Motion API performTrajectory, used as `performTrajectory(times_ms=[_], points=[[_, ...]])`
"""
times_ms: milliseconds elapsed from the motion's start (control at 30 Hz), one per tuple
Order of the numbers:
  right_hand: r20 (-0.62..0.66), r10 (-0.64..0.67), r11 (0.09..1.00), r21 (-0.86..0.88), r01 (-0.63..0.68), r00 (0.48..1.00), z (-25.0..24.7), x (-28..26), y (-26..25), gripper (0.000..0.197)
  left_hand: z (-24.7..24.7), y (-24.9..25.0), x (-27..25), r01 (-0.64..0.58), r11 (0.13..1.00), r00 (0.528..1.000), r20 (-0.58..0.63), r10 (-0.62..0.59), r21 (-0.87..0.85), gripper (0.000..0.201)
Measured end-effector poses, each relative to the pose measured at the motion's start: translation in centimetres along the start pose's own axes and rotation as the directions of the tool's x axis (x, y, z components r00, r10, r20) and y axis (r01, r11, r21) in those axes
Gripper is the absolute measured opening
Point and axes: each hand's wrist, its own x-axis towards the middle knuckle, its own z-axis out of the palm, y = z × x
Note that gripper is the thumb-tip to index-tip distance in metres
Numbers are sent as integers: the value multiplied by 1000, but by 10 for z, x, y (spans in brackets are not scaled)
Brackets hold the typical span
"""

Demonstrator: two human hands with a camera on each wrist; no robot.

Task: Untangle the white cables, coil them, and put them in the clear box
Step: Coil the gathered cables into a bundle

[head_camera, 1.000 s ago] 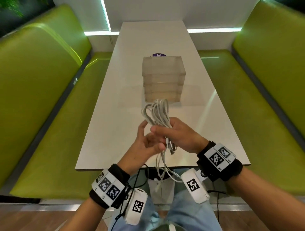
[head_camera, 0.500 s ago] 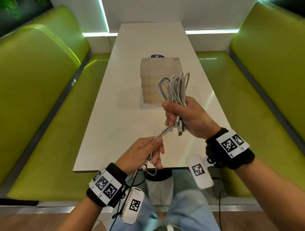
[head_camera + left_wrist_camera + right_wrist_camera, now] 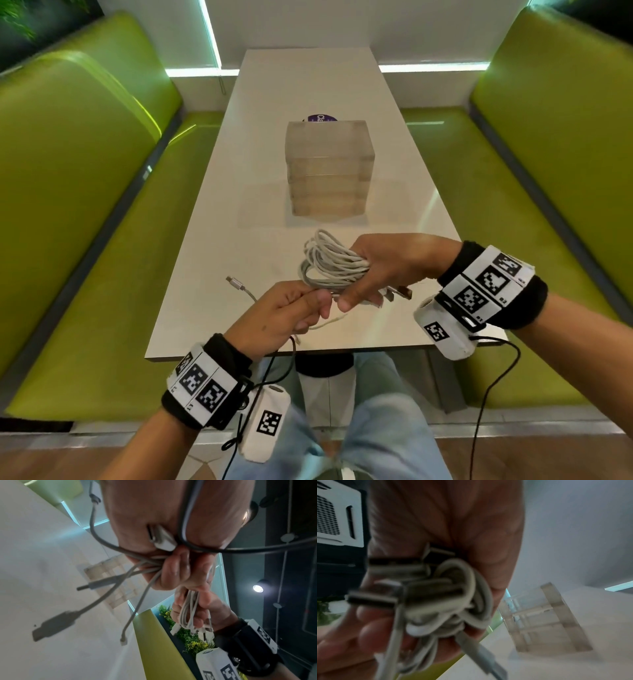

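The right hand (image 3: 383, 267) holds the looped white cables (image 3: 329, 263), the left hand (image 3: 291, 315) pinches loose ends, and the clear box (image 3: 329, 168) waits without them.

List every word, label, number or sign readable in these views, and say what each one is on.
"Cla": white letters on the purple round sticker behind the clear box; the rest is hidden.
Tiny characters beside the square black-and-white markers on the wristbands: too small to read.
White cables, white table: no text seen.
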Motion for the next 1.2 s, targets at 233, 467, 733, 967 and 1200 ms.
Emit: performTrajectory(times_ms=[233,467,733,967,1200], points=[[-24,-15,1000,-13,15,1000,5,6,4,27,0,-3,2,-23,998,1000,-14,23,-51,30],[-36,-66,953,-300,52,997,2,5,5,28,-10,-2,-2,166,949,979,156,-127,-269,101],[213,29,729,-673,125,977,21,16,-16,20,8,7,1,387,918,893,283,-351,-82,56],[350,20,975,-216,60,937,11,9,-14,29,12,3,-8,293,952,945,177,-275,-85,31],[386,-5,991,-124,58,922,15,9,-4,21,9,-7,-6,262,965,949,185,-256,-11,40]])
